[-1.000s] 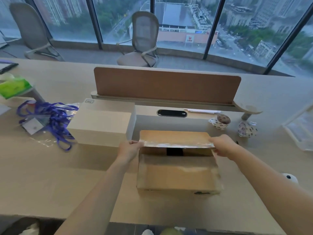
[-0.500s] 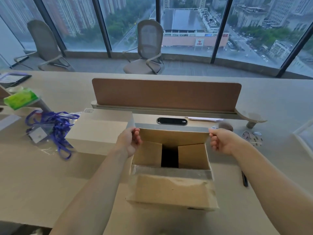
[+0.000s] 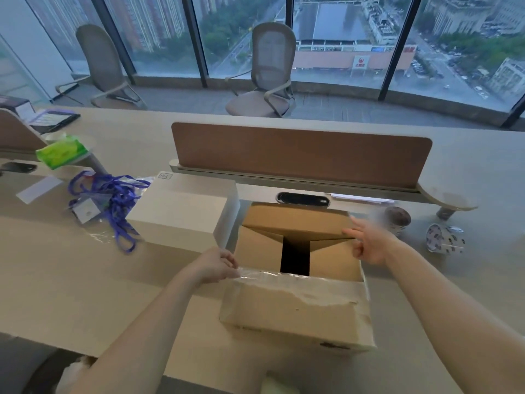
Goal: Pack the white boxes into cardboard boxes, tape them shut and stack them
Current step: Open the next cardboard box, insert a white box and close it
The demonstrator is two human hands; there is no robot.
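You have room over the worktop (image 3: 85, 294) left of the cardboard box (image 3: 295, 314); the white box (image 3: 181, 214) crowds its far-left corner, tape rolls (image 3: 444, 238) its right.

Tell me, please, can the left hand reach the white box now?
Probably yes: the white box sits just beyond the left hand, nothing between them, though it holds a flap of the cardboard box.

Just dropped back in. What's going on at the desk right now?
A person is working on the cardboard box on the desk. The left hand grips the taped edge of its near flap at the left corner. The right hand, fingers spread and blurred, is at the right end of the far flap. The top is open, with a dark gap between the inner side flaps. The white box sits beside it, not yet packed.
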